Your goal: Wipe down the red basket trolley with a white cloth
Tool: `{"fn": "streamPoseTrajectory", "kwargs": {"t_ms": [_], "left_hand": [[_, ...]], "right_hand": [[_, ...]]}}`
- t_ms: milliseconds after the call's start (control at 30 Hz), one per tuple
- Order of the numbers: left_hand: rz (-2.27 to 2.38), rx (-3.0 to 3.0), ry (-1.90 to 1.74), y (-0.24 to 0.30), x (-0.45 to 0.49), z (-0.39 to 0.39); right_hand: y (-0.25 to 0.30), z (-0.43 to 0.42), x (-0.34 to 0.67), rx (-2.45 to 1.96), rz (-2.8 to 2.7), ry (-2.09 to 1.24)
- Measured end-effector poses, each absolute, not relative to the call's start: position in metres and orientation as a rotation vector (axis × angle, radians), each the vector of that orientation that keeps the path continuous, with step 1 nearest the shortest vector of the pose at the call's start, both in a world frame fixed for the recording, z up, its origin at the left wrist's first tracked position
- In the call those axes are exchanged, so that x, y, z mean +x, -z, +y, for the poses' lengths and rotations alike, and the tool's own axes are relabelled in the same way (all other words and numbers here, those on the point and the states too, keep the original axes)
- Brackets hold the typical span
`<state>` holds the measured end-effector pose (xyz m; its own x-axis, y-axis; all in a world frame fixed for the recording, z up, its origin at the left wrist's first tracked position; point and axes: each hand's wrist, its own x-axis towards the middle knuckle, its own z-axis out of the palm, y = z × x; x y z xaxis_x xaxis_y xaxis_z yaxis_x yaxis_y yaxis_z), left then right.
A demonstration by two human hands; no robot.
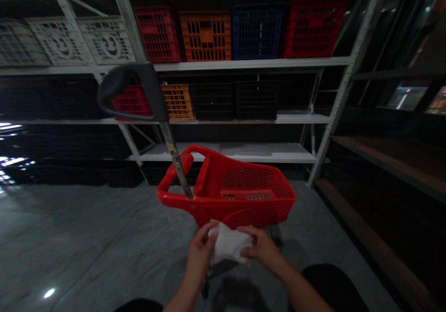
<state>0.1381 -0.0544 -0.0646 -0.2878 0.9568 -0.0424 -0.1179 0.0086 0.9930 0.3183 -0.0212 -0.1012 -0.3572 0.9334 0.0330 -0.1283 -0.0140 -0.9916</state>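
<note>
Fingers of the left hand [201, 251] and right hand [261, 247] clamped on a crumpled white cloth [229, 244], just beyond them a red plastic shopping cart [256, 214].

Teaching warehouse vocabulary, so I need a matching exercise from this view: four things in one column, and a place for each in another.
Things:
1. Blue crate
2. White bundle
3. Red cart
4. Black crate

Places:
A. Between the left hand and right hand
B. Right end of the row on the lower shelf
C. Top shelf, between the orange crate and red crate
D. Just beyond the hands

Pairs: 1-C, 2-A, 3-D, 4-B
</note>
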Motion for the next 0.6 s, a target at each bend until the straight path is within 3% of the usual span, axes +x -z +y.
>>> {"fn": "streamPoseTrajectory", "kwargs": {"t_ms": [233,400,500,600], "left_hand": [[1.650,1.180,-1.220,0.078,0.105,-0.060],[1.340,1.500,-1.120,0.063,0.117,-0.080],[1.276,1.482,-0.939,0.072,0.132,-0.080],[1.311,1.226,-1.067,0.086,0.138,-0.074]], "right_hand": [[0.066,-0.020,0.346,-1.087,-1.904,-0.882],[0.039,-0.034,0.334,-0.791,-2.426,-0.839],[0.039,-0.039,0.313,-0.958,-2.454,-0.704],[0.051,-0.046,0.298,-1.016,-2.376,-0.531]]}}
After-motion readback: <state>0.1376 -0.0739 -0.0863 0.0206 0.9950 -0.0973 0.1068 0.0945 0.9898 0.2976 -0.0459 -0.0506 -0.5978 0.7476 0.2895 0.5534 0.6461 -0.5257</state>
